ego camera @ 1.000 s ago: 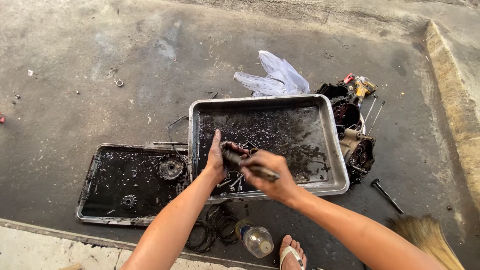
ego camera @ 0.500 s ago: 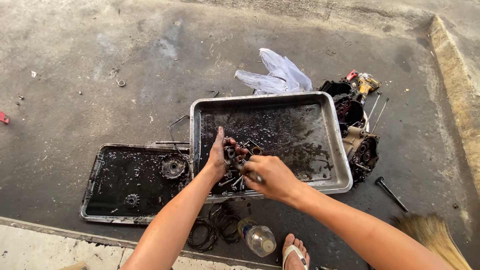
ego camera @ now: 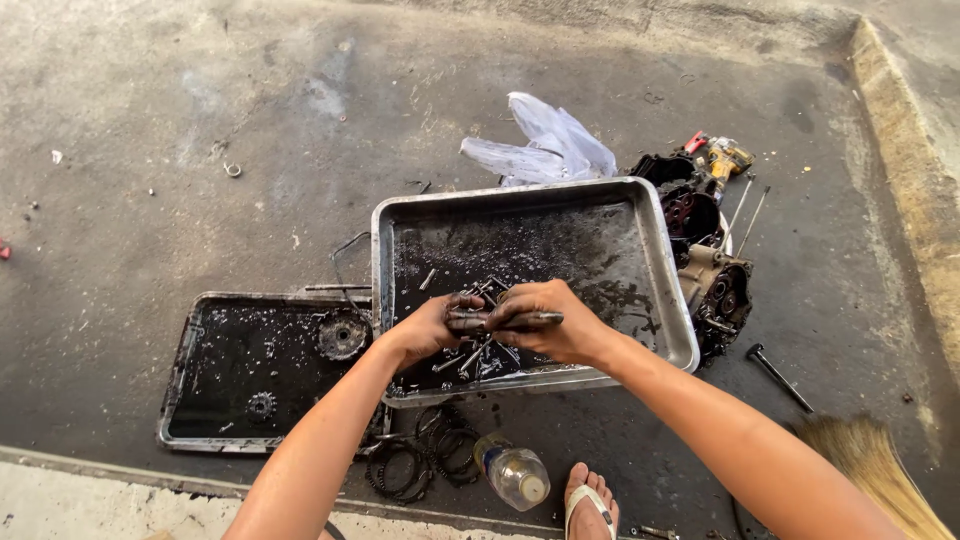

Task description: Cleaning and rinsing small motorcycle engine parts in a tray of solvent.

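Observation:
Both my hands meet over the near left part of a large metal tray with dark oily residue. My left hand grips one end of a dark greasy metal shaft. My right hand closes over the shaft's other end, where a thin rod pokes out to the right. Below the hands, several bolts and small metal parts lie in the tray's near corner.
A smaller black tray with two gears lies at left. Rings and gaskets, a plastic bottle and my sandalled foot are in front. Engine casings, a plastic bag, a wrench and a broom lie right.
My hands have closed together on the shaft and shifted slightly toward the tray's near edge; the left hand's fingers, spread before, now curl around it.

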